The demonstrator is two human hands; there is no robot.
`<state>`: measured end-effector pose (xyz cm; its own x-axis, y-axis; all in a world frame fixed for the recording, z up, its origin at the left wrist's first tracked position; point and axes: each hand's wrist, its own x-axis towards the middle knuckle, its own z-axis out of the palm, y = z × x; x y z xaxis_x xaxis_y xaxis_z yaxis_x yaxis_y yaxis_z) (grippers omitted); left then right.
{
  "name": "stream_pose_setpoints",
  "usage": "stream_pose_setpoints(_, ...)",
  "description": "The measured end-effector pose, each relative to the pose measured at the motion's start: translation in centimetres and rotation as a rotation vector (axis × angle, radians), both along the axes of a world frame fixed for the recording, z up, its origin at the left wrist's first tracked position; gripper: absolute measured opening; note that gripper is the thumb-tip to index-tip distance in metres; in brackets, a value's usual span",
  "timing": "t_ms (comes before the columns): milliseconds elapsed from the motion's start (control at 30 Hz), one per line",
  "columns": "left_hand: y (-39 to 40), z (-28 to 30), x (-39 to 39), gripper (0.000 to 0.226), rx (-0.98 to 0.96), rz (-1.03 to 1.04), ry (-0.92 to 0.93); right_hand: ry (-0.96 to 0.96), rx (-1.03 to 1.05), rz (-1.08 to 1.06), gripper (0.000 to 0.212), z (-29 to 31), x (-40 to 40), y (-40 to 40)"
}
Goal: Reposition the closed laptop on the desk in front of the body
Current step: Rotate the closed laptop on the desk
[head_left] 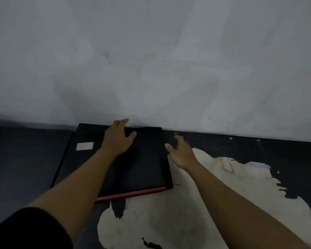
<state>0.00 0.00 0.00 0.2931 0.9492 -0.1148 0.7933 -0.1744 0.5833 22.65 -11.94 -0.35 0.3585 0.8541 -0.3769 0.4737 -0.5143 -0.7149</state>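
Black and matte, the closed laptop [118, 159] lies flat on the dark tabletop [25, 159], its far edge pushed up against the pale wall [151, 51] and its near edge, trimmed with a red strip [133, 194], pointing back toward us. Its longer sides seem to run left to right, slightly skewed, so the near right corner sits over the patch where the surface has peeled to white [187, 212]. A pale rectangular sticker [84, 146] marks the lid at far left.

Our left hand [118, 139] rests on the lid near the far edge, fingers spread and curling over that edge, palm down; its grip looks loose, pressing rather than clenched. Our right hand [180, 151] is just beside the right edge, fingers spread and holding nothing; we cannot tell whether the thumb touches the side. The left is the nearer to a hold. The laptop lies ahead and slightly left of us, so we judge the coming move to be a pull toward the near side.
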Motion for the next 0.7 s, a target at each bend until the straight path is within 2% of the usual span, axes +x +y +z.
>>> stream_pose_setpoints(133,2.4,-2.3,0.3,0.073,-0.104,-0.075,0.226,-0.099,-0.258,0.089,0.068,-2.1,-0.6,1.7)
stream_pose_setpoints(300,3.8,-4.5,0.4,0.076,-0.103,-0.076,0.318,-0.294,-0.474,0.183,0.105,-3.4,-1.9,3.4)
stream_pose_setpoints(433,4.5,-5.6,0.3,0.072,-0.095,-0.071,0.293,-0.463,-0.488,0.229,0.114,-4.5,-3.4,3.8)
stream_pose_setpoints(700,4.7,-6.1,0.6,0.062,-0.085,-0.114,0.213,-0.437,-0.46,0.174,0.113,-5.4,-3.1,2.1)
